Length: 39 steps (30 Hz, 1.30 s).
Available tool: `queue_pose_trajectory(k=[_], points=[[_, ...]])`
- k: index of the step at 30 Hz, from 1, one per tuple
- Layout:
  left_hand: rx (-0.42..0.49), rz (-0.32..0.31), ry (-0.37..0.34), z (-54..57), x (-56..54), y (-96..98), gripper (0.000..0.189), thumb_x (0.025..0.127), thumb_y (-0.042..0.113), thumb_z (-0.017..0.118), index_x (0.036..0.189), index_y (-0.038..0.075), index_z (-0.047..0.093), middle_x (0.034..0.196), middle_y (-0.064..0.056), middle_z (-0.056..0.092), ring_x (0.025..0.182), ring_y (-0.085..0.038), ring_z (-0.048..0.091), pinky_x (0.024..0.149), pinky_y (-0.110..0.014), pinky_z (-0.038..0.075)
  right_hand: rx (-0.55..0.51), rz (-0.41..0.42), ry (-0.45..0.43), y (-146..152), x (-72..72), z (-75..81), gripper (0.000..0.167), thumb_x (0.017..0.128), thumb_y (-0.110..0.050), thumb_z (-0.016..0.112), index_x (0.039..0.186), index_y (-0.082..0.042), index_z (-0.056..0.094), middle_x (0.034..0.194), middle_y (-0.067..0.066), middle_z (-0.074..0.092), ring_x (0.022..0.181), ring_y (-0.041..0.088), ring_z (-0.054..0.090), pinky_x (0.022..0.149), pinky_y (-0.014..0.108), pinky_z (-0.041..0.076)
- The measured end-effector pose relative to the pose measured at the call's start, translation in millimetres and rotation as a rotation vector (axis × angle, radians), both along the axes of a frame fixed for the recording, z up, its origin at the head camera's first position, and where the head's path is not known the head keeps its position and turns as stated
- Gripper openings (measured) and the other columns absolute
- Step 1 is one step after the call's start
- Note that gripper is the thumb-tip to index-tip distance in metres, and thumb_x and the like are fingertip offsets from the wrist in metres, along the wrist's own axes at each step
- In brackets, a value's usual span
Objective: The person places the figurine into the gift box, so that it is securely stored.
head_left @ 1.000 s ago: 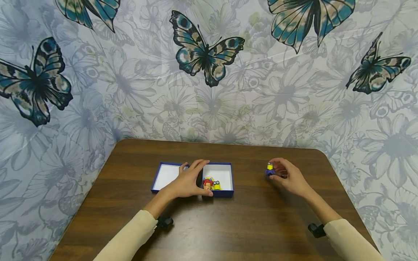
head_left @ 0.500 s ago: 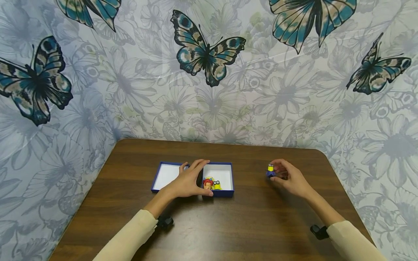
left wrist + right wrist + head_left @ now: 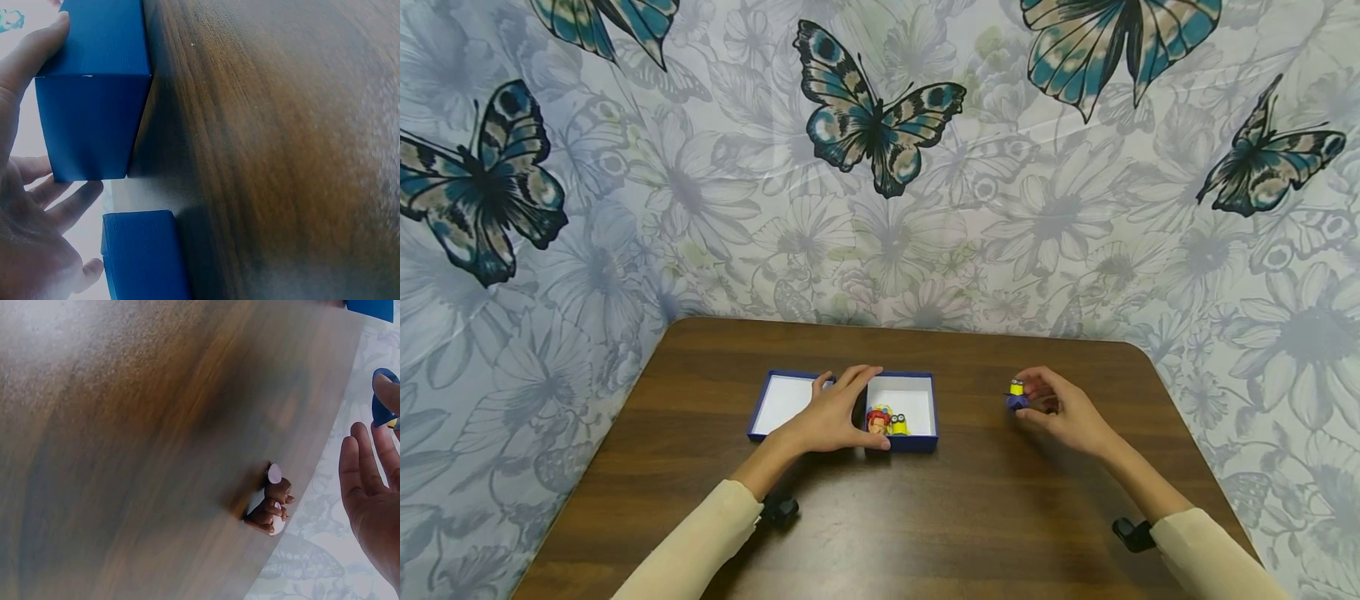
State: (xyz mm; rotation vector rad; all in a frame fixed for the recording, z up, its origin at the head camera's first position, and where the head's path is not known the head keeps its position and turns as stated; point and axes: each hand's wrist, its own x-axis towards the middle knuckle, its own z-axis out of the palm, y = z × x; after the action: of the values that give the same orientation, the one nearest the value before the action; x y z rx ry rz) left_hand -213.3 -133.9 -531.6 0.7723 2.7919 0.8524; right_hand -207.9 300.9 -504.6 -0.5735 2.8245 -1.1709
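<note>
My left hand (image 3: 827, 423) spans the near-left side of a blue box (image 3: 912, 445) with a white inside, thumb at its front wall and fingers at its far edge. Inside the box, a red-and-yellow toy figurine (image 3: 877, 421) and a yellow goggle-eyed figurine (image 3: 899, 425) stand by the front wall. Out to the right, my right hand (image 3: 1070, 412) pinches a small yellow-and-blue toy figurine (image 3: 1017, 395) between thumb and fingers, above the table. In the right wrist view only the blue part of it (image 3: 379, 409) and a bit of yellow show.
The box's lid (image 3: 786, 404), white inside with blue rims, lies left of the box, partly behind my left hand. A brown animal figurine (image 3: 272, 506) stands on the wooden table (image 3: 925, 517) near my right hand. A butterfly-patterned cloth (image 3: 880, 250) hangs behind the table.
The yellow-and-blue figurine in my right hand has shifted very slightly left and down. My left hand stays on the box.
</note>
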Motion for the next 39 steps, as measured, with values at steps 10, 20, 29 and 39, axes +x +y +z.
queue_pose_trajectory(k=[10, 20, 29, 39], points=[[0.002, 0.004, 0.000, -0.3, 3.1, 0.1, 0.121, 0.077, 0.073, 0.086, 0.171, 0.024, 0.028, 0.172, -0.007, 0.036, 0.150, -0.027, 0.055, 0.125, -0.076, 0.011, -0.007, 0.041, -0.003, -6.9, 2.6, 4.8, 0.052, 0.094, -0.017, 0.085, 0.139, -0.014, 0.061, 0.121, 0.008, 0.072, 0.110, 0.026, 0.070, 0.091, 0.041, 0.063], [0.001, 0.009, 0.003, 1.5, 4.8, 1.8, 0.121, 0.076, 0.073, 0.087, 0.171, 0.025, 0.028, 0.172, -0.007, 0.036, 0.150, -0.026, 0.054, 0.125, -0.076, 0.011, -0.007, 0.054, 0.017, -9.7, 4.3, 6.8, 0.051, 0.094, -0.020, 0.085, 0.138, -0.014, 0.061, 0.119, 0.007, 0.072, 0.108, 0.021, 0.070, 0.090, 0.037, 0.063], [0.003, 0.022, 0.010, 0.4, 8.2, 3.5, 0.122, 0.076, 0.074, 0.086, 0.171, 0.021, 0.030, 0.172, -0.007, 0.037, 0.150, -0.027, 0.054, 0.125, -0.077, 0.012, -0.029, 0.090, 0.019, -14.6, 6.4, 8.9, 0.050, 0.095, -0.020, 0.085, 0.138, -0.014, 0.061, 0.118, 0.006, 0.071, 0.108, 0.021, 0.070, 0.091, 0.037, 0.062], [-0.003, 0.029, 0.010, -4.6, 10.9, 7.2, 0.122, 0.076, 0.075, 0.086, 0.171, 0.027, 0.027, 0.172, -0.005, 0.036, 0.150, -0.025, 0.054, 0.126, -0.074, 0.011, -0.090, 0.128, -0.047, -15.6, 6.3, 6.3, 0.051, 0.096, -0.020, 0.084, 0.139, -0.014, 0.059, 0.122, 0.006, 0.067, 0.108, 0.016, 0.069, 0.090, 0.026, 0.059]])
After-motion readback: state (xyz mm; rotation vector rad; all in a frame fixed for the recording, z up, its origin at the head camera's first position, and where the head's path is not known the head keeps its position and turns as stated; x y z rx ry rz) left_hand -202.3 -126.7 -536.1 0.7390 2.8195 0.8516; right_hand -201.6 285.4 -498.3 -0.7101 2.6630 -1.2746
